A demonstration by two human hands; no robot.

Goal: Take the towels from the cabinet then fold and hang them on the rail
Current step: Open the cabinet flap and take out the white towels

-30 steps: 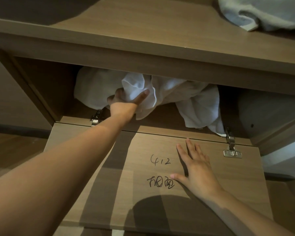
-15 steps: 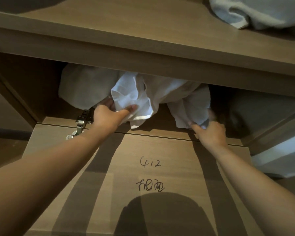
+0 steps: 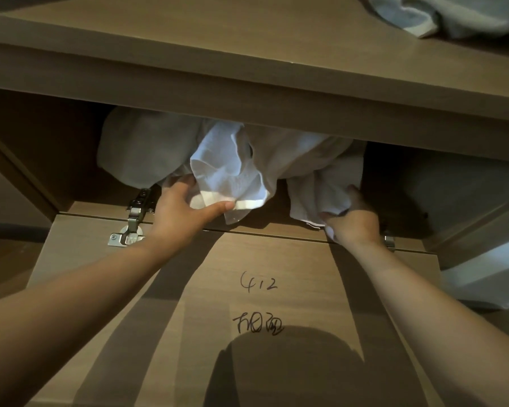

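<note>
A heap of crumpled white towels (image 3: 147, 151) fills the open wooden cabinet (image 3: 41, 148) under the counter. My left hand (image 3: 180, 212) grips a bright fold of towel (image 3: 229, 177) at the cabinet's front edge, thumb under the hem. My right hand (image 3: 351, 221) grips another hanging towel end (image 3: 315, 192) further right, fingers curled round it. The back of the cabinet is dark. No rail is in view.
The cabinet door (image 3: 247, 318) lies folded down toward me, with handwriting on it and metal hinges (image 3: 130, 227) at both sides. Another white towel (image 3: 453, 16) lies on the countertop (image 3: 218, 33) at the top right. A pale surface (image 3: 488, 274) shows at the right.
My right hand left the flat door, reached into the cabinet and took hold of a towel end. My left hand has drawn its towel fold toward the front edge.
</note>
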